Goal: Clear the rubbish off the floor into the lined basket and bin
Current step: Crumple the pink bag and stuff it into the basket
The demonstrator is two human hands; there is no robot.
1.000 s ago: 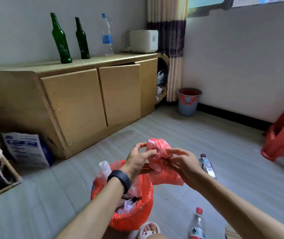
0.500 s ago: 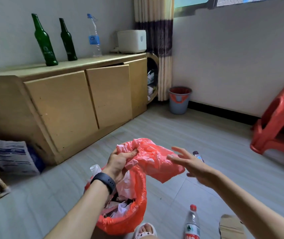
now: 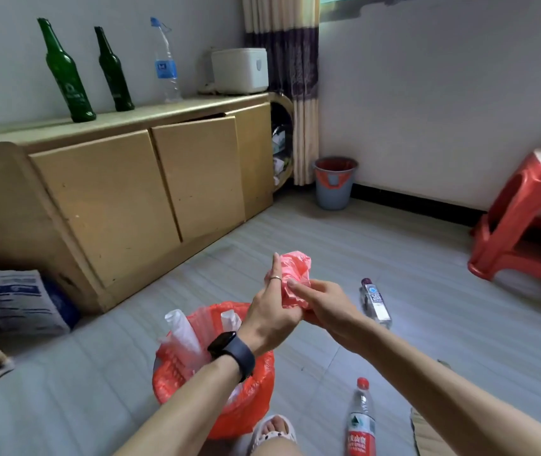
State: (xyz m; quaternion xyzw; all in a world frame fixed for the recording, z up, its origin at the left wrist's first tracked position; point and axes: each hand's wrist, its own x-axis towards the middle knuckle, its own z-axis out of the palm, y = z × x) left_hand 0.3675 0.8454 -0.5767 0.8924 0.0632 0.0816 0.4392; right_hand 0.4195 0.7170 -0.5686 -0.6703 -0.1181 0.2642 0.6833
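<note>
A crumpled red bag (image 3: 295,278) sits bunched between both hands above the floor, just beyond the lined basket (image 3: 216,373). The left hand (image 3: 270,311) closes on the bag with its forefinger pointing up; the right hand (image 3: 323,306) pinches the bag from the other side, thumb on top. White plastic pokes out of the basket's red liner. A clear bottle (image 3: 376,302) lies on the floor just right of the hands, and a red-capped bottle (image 3: 361,419) stands nearer. A grey bin (image 3: 334,182) with a red liner stands in the far corner, well apart.
</note>
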